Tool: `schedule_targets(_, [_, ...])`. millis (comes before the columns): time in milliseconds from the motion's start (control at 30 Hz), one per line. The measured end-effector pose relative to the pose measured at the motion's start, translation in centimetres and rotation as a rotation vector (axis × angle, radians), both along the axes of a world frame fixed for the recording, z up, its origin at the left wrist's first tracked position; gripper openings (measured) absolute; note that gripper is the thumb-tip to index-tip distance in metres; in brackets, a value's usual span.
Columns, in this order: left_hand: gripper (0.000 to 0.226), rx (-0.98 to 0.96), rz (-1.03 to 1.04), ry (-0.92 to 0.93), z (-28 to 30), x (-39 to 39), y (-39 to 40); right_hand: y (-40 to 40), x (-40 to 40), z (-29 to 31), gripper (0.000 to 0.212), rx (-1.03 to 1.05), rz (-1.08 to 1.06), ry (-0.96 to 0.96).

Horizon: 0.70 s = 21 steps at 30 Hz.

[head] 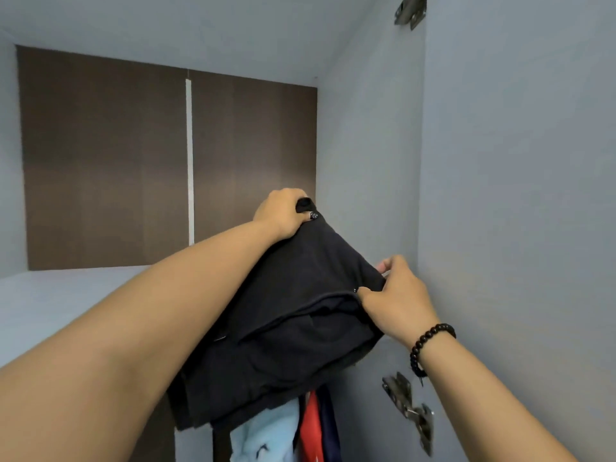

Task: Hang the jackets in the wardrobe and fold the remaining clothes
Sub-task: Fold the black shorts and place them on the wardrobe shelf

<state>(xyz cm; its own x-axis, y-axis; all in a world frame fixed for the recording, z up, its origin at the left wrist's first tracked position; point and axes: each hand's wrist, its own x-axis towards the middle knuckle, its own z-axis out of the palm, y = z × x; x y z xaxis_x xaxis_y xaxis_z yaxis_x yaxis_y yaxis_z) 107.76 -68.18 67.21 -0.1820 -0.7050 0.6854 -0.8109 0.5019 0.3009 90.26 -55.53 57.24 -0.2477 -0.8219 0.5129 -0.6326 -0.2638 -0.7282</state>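
Note:
A folded black garment (286,315) with metal snaps is held up at the front edge of the wardrobe's upper shelf (60,301). My left hand (283,211) grips its far top corner. Nearer to me, my right hand (396,295), with a dark bead bracelet on the wrist, pinches the edge on the right side. The garment's lower part hangs over the shelf's front edge. Below it hang a light blue garment (266,431), a red one (311,428) and a navy one (328,425).
The grey wardrobe side wall (366,161) stands close on the right, and the open door (516,195) carries metal hinges (410,411). A brown back panel (106,161) closes the compartment behind the shelf.

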Motion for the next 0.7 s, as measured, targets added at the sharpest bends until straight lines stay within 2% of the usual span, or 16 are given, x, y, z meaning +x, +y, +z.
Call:
schedule_targets(133, [0.039,0.062,0.146,-0.095,-1.9,-2.3,-0.3,-0.3,-0.5,-0.2,0.03,0.088,-0.051,0.001])
schedule_targets(233, [0.065,0.289,0.19,-0.207,-3.2,-2.4,3.0,-0.4,-0.3,-0.2,0.026,0.128,-0.088,0.051])
schedule_targets(333, [0.076,0.401,0.093,-0.293,-5.1,-0.9,9.4,-0.1,0.4,0.0,0.028,0.078,-0.204,0.27])
schedule_targets(400, [0.096,0.43,0.014,-0.304,-7.0,0.6,14.4,0.2,1.0,0.3,0.03,-0.053,-0.254,0.471])
schedule_targets(467, [0.116,0.368,0.01,-0.403,-9.6,2.1,18.7,0.1,1.7,0.6,0.026,-0.165,-0.12,0.567])
schedule_targets(567, [0.127,0.209,0.125,-0.644,-13.8,3.4,21.5,-0.2,2.8,0.7,0.028,-0.072,0.196,0.548])
schedule_targets(633, [0.129,0.132,0.257,-0.755,-15.4,3.4,21.3,-0.7,3.2,0.2,0.033,0.039,0.271,0.578])
schedule_targets(700, [0.12,0.071,0.339,-0.801,-15.6,3.3,20.4,-1.2,3.4,-0.3,0.037,0.094,0.259,0.6])
